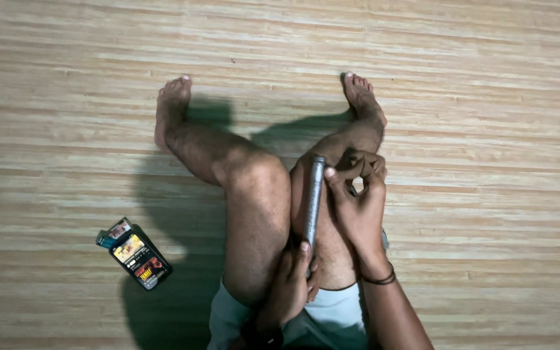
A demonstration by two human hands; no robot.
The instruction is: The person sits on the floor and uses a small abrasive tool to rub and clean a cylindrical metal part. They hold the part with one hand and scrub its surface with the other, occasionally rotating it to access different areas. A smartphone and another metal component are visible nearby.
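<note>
The person sits on the floor (487,97) with both knees up, light shorts (332,317) at the bottom of the view, and all the work is happening between the legs.

Closest in, the left hand (290,285) is closed around the bottom end of a slim grey tube (313,201), thumb pressed up along its side. Looks like that hand is just the anchor, keeping the low end from sliding. The tube runs nearly upright in the view, leaning a bit right at the top, resting against the inside of the right leg, probably so the leg props it.

Higher up, the right hand (358,194) has its fingers curled in and the thumb and fingertips pinched against the tube's upper end, right beside the top. A dark band (380,280) sits on that wrist. Whether the fingers are gripping a cap or just steadying it can't be told from here.

The tube itself is a plain metallic-looking cylinder, dull grey, even width all along, with a slightly darker top. No detail readable on it.

Off to the left on the floor, well apart from the hands, lies a phone (140,257) with its screen lit, with a small packet (115,233) touching its top corner. Farther out are the bare feet and striped wood-look flooring.
</note>
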